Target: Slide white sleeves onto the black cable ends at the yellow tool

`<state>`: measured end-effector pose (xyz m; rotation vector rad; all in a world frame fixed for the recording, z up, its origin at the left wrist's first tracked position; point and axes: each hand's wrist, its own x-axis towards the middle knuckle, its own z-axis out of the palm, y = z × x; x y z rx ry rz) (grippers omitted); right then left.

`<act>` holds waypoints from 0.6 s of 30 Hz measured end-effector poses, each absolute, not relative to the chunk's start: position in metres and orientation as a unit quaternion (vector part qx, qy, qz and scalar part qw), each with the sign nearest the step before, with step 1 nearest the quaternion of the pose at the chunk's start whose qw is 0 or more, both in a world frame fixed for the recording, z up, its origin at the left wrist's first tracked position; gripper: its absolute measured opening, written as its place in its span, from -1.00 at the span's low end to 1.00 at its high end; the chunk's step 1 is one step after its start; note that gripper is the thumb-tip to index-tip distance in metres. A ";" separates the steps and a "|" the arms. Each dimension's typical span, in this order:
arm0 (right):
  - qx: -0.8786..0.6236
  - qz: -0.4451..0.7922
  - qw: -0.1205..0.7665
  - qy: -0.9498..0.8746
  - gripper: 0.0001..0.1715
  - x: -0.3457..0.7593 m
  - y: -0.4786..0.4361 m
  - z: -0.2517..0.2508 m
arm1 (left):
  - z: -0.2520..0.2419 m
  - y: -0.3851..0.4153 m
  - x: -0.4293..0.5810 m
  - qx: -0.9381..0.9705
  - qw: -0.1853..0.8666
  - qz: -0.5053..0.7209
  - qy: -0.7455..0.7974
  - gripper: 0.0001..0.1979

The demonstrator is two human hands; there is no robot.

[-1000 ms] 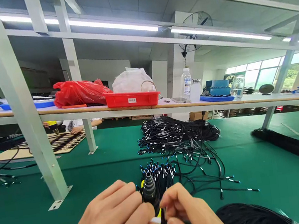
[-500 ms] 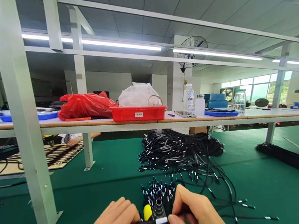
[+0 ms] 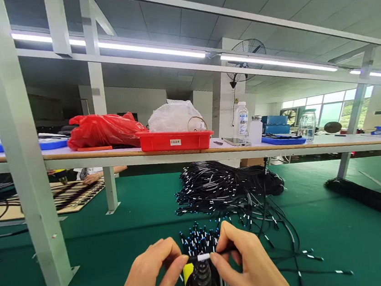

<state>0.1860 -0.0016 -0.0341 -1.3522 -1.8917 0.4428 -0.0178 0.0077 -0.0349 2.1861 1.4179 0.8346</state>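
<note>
1. Counter (image 3: 145, 228): green, bearing a heap of black cables (image 3: 229, 180) beyond the hands.
2. Left hand (image 3: 156, 268) and right hand (image 3: 247, 260): thumbs and fingers clamped on 1 thin cable (image 3: 192, 259), held level.
3. Black nozzle (image 3: 203, 277): ribbed, pointing up, just below the cable.
4. White sleeve (image 3: 203, 256): on the cable, between the 2 hands.

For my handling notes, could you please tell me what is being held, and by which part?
A black cable, pinched at either end of its white band by the left hand and right hand.
</note>
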 end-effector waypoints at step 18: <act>-0.527 0.163 0.415 -0.723 -0.84 0.181 0.004 -0.041 | -0.041 0.021 -0.016 0.788 0.200 0.302 0.498 -0.67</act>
